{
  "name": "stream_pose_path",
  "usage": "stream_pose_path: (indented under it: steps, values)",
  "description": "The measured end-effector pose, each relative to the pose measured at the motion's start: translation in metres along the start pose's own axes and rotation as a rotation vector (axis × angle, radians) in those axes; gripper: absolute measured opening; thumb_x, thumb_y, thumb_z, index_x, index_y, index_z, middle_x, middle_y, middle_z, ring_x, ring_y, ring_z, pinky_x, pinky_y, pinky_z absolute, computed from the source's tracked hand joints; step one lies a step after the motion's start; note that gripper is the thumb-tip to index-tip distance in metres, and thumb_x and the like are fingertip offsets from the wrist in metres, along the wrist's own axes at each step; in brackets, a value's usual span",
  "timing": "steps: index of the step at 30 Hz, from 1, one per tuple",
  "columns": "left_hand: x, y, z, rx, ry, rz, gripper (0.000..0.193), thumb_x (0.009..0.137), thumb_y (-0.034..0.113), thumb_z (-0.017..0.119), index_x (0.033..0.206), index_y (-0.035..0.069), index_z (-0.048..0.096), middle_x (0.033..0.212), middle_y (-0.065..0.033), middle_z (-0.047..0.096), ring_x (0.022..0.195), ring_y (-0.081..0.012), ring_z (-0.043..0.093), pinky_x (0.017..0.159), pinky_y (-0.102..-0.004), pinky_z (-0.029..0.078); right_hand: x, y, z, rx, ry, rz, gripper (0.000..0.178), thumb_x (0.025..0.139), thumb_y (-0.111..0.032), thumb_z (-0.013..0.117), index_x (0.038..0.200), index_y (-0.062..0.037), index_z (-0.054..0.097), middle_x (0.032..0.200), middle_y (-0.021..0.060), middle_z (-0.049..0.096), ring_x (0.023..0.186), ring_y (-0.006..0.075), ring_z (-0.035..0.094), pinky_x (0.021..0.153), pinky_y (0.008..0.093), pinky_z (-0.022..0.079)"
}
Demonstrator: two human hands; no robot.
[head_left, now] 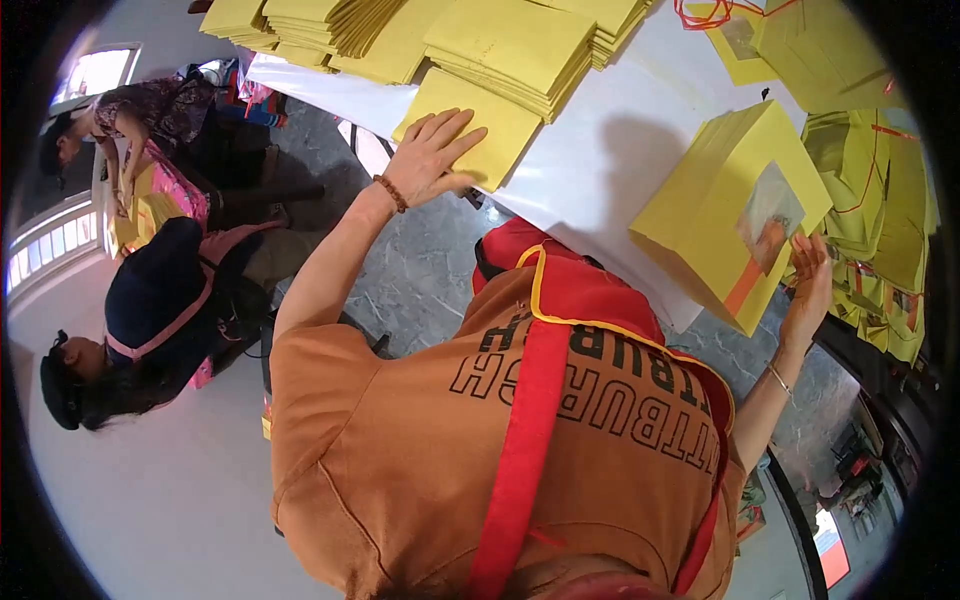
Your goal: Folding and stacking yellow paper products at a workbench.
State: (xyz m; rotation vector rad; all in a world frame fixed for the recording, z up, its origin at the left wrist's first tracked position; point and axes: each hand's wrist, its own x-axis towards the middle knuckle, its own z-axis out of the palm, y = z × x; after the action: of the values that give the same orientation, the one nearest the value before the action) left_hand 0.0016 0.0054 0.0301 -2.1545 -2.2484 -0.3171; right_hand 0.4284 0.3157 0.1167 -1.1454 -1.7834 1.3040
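Yellow envelope [500, 125], at edge of white table [565, 165], is being partly covered by left hand [433, 158], fingers spread wide; windowed yellow stack [710, 215], at right, is being touched along its edge by right hand [812, 280]. Right hand's closure cannot be told.

Flat yellow paper [504, 126] left of a windowed yellow stack [712, 190]

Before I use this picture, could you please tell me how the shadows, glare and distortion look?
Head view: a soft shadow lies on the white tabletop beside the yellow stack at right; head view: the upper-left window is washed out; head view: edges bow toward the picture's border.
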Motion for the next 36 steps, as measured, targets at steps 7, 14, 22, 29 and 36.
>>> stream_pose_path:
  steps: [7, 14, 22, 29, 36]
  values:
    - [0.027, -0.009, -0.004, -0.015, -0.054, -0.043, 0.055, 0.077, 0.053, 0.061, 0.119, 0.017, 0.055, 0.123, -0.0064, 0.050, 0.115, -0.0248, 0.043, 0.093, -0.0430, 0.032, -0.001, 0.001, 0.002, -0.027, 0.029, 0.049, 0.035, 0.097, -0.021, 0.045, 0.124, 0.0005, 0.051, 0.117, 0.0103, 0.058, 0.107, 0.0160, 0.054, 0.097, 0.0304, 0.038]
    - [0.029, -0.015, 0.026, -0.104, 0.094, -0.048, 0.073, 0.066, 0.065, 0.062, 0.121, 0.018, 0.053, 0.127, -0.0093, 0.046, 0.120, -0.0288, 0.038, 0.096, -0.0465, 0.024, -0.014, -0.002, -0.012, -0.095, 0.044, 0.089, 0.034, 0.095, -0.018, 0.048, 0.123, 0.0013, 0.052, 0.116, 0.0109, 0.059, 0.110, 0.0167, 0.053, 0.097, 0.0300, 0.038]
    - [0.031, -0.016, 0.027, 0.005, 0.031, -0.019, 0.075, 0.072, 0.061, 0.060, 0.130, 0.015, 0.047, 0.129, -0.0107, 0.044, 0.121, -0.0302, 0.037, 0.097, -0.0468, 0.024, -0.002, -0.007, 0.001, -0.021, 0.021, 0.021, 0.031, 0.091, -0.012, 0.055, 0.119, 0.0007, 0.054, 0.113, 0.0086, 0.060, 0.105, 0.0144, 0.054, 0.093, 0.0253, 0.040]
    - [0.045, -0.007, -0.006, 0.083, -0.166, -0.004, 0.069, 0.078, 0.056, 0.058, 0.132, 0.014, 0.045, 0.130, -0.0123, 0.044, 0.122, -0.0310, 0.037, 0.098, -0.0477, 0.027, -0.011, -0.021, 0.019, -0.727, -0.231, -0.544, 0.039, 0.079, -0.021, 0.065, 0.117, -0.0140, 0.060, 0.126, 0.0057, 0.053, 0.122, 0.0301, 0.042, 0.100, 0.0422, 0.033]
    - [0.070, 0.024, -0.035, -0.128, -0.063, -0.072, 0.034, 0.084, 0.026, 0.061, 0.113, 0.007, 0.059, 0.106, -0.0138, 0.059, 0.093, -0.0307, 0.057, 0.079, -0.0377, 0.045, -0.018, 0.003, 0.025, -0.658, -0.253, -0.489, 0.042, 0.079, -0.023, 0.066, 0.119, -0.0158, 0.058, 0.135, 0.0042, 0.043, 0.128, 0.0282, 0.034, 0.104, 0.0406, 0.031]
